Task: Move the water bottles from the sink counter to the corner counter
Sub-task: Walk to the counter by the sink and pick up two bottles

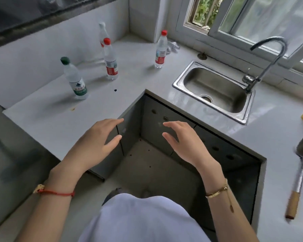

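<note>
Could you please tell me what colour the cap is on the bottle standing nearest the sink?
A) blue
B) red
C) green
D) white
B: the bottle just left of the sink has a red cap.

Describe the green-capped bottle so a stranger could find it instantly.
Start at the steel sink and follow the counter left past the corner. The leftmost bottle is it. Only it has a green cap and green label; the neighbouring bottle is red-capped.
</note>
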A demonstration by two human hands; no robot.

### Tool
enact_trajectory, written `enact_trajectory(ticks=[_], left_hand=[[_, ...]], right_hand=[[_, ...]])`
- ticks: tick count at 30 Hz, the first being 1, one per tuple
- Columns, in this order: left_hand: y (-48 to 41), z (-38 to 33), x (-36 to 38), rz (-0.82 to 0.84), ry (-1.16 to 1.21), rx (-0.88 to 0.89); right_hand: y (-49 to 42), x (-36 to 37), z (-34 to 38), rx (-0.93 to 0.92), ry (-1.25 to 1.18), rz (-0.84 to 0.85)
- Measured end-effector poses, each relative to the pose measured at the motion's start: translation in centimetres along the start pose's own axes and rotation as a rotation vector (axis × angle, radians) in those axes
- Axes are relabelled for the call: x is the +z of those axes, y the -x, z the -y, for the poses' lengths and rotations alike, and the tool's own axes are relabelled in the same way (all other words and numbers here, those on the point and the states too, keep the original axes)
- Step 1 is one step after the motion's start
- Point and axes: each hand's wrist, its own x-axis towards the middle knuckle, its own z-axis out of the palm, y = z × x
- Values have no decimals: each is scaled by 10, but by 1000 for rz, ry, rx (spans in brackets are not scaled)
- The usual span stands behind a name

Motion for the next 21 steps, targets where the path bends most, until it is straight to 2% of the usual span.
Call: enact_trajectory(ticks=[12,21], left_hand=[[-33,5,1,-106,21,-245],[-85,45,-21,-173,14,-328]], right_hand=[[-98,-5,-11,-224,-22,128],[-187,8,7,-300,-42,159]])
